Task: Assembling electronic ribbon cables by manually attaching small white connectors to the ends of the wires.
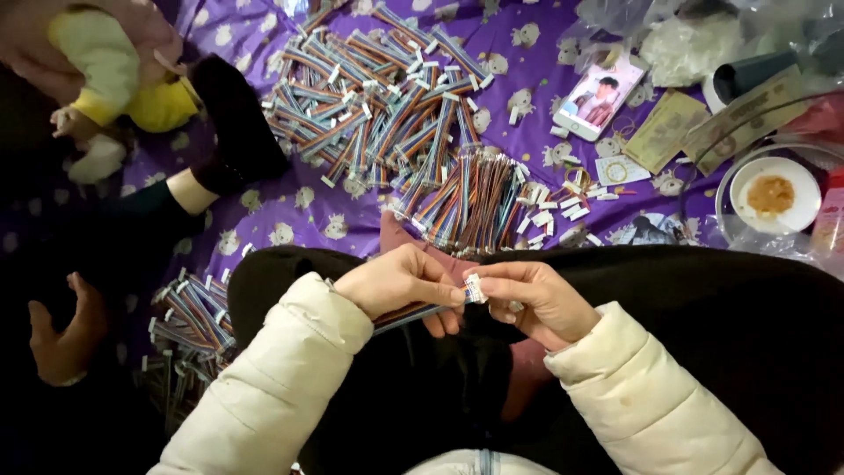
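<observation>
The left hand point(400, 283) is curled, thumb and fingers pinched around a flat multicoloured ribbon cable point(406, 317) that runs back under the palm toward the cream padded sleeve point(290, 378). The right hand point(532, 299) meets it fingertip to fingertip, its thumb and forefinger nipped on the small white connector point(476, 288) at the cable's end; the other fingers fold loosely beneath. Both hands hover over the person's lap, which is covered by dark clothing point(703, 317). Just beyond the hands, on the purple patterned bedsheet point(299, 211), lies a fanned bundle of the same cables with white connectors point(475, 202), and farther out a larger, looser heap of them point(369, 97). A smaller pile point(189, 317) sits to the left of the lap, near another person's open hand point(66, 339) at the left edge. Loose white connectors point(571, 207) are scattered to the right of the near bundle. Farther right are a smartphone point(600, 98) with a lit screen, some banknotes point(668, 130), a white bowl point(775, 195) holding something orange-brown inside a clear plastic cover, and crumpled clear plastic bags point(694, 44). At the top left a small child's clothed body point(114, 70) in yellow rests beside a dark-socked foot point(233, 123).
</observation>
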